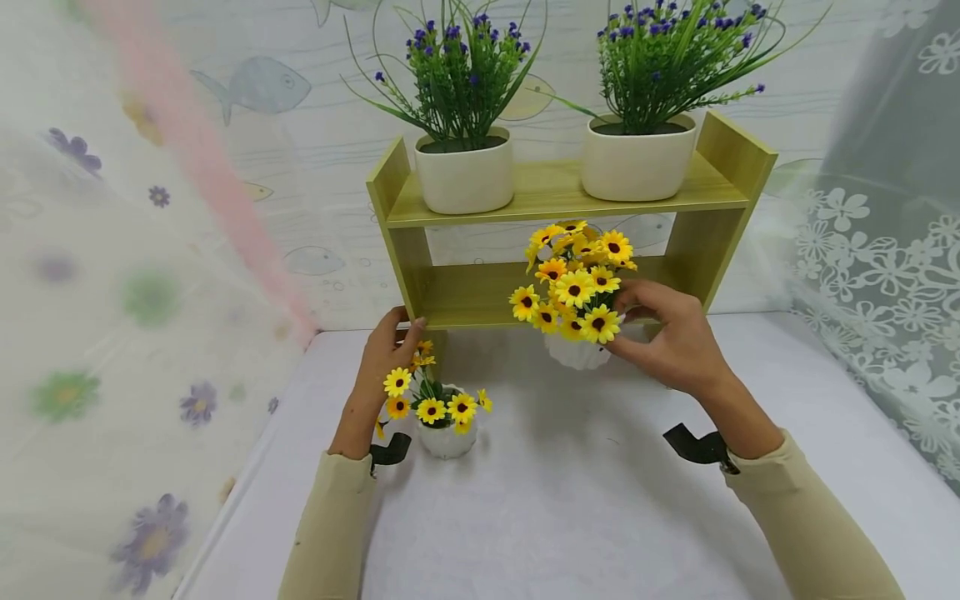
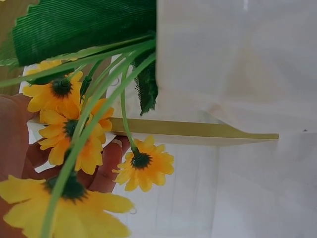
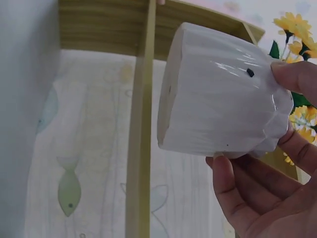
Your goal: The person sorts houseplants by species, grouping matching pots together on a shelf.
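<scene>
My right hand (image 1: 675,337) grips a white ceramic pot (image 1: 576,353) of yellow artificial sunflowers (image 1: 573,287), raised in front of the lower board of a wooden shelf (image 1: 480,293). In the right wrist view, thumb and fingers hold the pot (image 3: 218,94) near its rim, tilted beside a shelf board (image 3: 141,119). At the shelf's lower left side, my left hand (image 1: 384,354) holds the side panel; flowers partly cover this hand in the left wrist view. A second white pot (image 1: 447,440) with yellow sunflowers (image 1: 431,410) stands on the table beside my left wrist.
On the shelf's top board stand two cream oval planters, the left one (image 1: 465,177) and the right one (image 1: 637,162), both with purple flowers and tall grass. White cloth covers the table (image 1: 570,508). Patterned curtains hang at the left (image 1: 150,333) and right (image 1: 885,275).
</scene>
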The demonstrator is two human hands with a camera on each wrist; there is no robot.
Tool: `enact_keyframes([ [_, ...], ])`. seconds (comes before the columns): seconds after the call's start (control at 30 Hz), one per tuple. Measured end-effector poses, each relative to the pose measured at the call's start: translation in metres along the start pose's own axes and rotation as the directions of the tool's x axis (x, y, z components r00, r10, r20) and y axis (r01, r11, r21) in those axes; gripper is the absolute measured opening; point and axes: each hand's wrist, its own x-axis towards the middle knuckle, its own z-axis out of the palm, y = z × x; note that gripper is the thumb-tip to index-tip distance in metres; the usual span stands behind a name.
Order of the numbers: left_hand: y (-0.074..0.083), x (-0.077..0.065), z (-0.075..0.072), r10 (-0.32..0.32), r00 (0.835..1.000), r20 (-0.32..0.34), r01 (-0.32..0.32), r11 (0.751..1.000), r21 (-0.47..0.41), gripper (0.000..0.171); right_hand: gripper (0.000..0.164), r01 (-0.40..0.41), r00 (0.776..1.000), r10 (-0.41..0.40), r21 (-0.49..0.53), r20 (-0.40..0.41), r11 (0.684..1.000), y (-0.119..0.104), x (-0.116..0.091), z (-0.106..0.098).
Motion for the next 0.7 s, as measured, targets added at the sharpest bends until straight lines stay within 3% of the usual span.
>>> enact_keyframes([
  [0.37, 0.002, 0.000, -0.001, -0.010, 1.000, -0.001, 0.010, 1.000, -0.004, 0.062, 0.029, -0.021, 0.997, 0.014, -0.093, -0.079, 0.995, 0.011, 0.014, 0.000],
  [0.7, -0.001, -0.001, -0.002, -0.012, 1.000, 0.001, 0.012, 1.000, -0.022, 0.062, 0.028, -0.085, 0.994, 0.075, -0.143, -0.073, 0.986, 0.028, 0.031, 0.010],
])
